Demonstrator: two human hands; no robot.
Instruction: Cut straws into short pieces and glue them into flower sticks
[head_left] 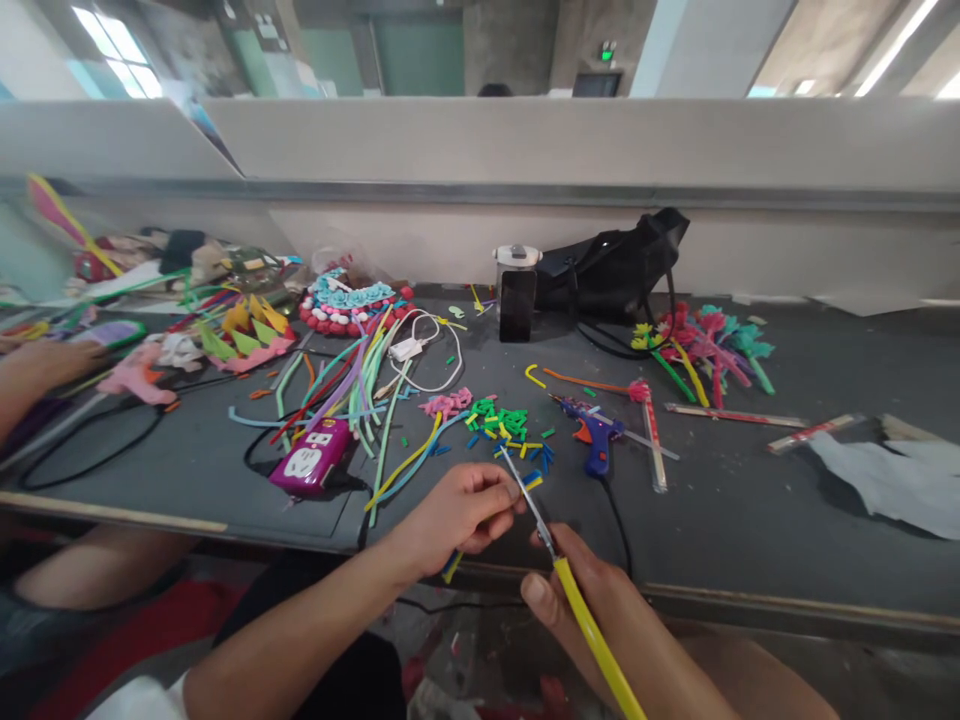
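Observation:
My left hand (472, 505) is closed around a few blue and yellow pipe cleaners (532, 481). Their short ends stick out past the fingertips, and more of their length hangs below the hand at the table edge. In my right hand (592, 590) is a pair of scissors (566, 580) with a long yellow handle. Its narrow metal blades point up and left, right beside the blue and yellow ends. Just beyond the blades lies a pile of short cut pieces (502, 418), mostly green, with blue and yellow ones, and a small pink heap (448, 402) at its left.
A purple glue gun (598, 440) lies right of the pile. Long pipe cleaners (367, 385) and a purple power strip (313, 458) are at left. A phone (517, 306), black bag (611, 265) and fluffy flowers (712, 345) stand farther back. Another person's arm (45, 375) reaches in at left.

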